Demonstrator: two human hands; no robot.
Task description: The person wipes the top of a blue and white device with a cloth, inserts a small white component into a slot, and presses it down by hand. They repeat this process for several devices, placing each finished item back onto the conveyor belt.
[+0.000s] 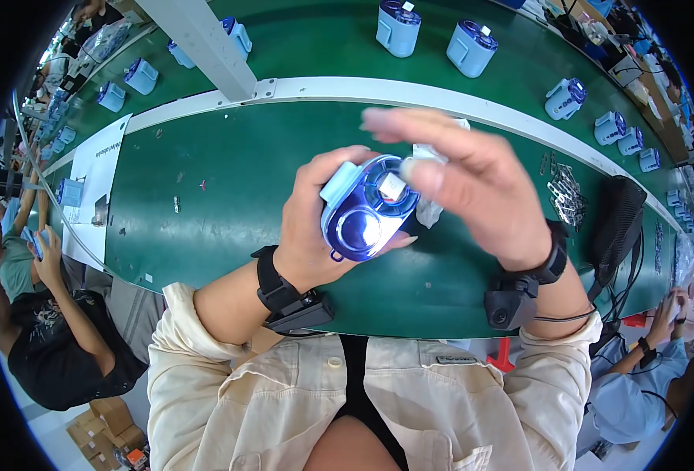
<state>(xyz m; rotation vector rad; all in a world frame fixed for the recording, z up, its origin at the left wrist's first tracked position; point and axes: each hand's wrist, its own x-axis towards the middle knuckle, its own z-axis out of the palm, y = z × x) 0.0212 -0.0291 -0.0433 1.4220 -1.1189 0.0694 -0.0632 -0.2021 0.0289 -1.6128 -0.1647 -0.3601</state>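
My left hand (307, 216) is wrapped round a light-blue device with a glossy, dark-blue translucent top (352, 206), held above the green table. A bright glare shows in the round window of that top. Beside the window, a small white square piece (391, 187) sits in a round recess. Over the device's right side hovers my right hand (472, 177), its fingers stretched out and partly blurred, the thumb close to the recess. Crumpled white tissue or cloth (428, 210) shows beneath my right hand; whether the hand touches it I cannot tell.
Beyond a white metal rail (323, 88), several similar blue devices (472, 49) stand on a green surface. A pile of small metal parts (568, 196) and a black mesh pouch (618, 220) lie right. A printed sheet (96, 192) lies left. Other people sit at both sides.
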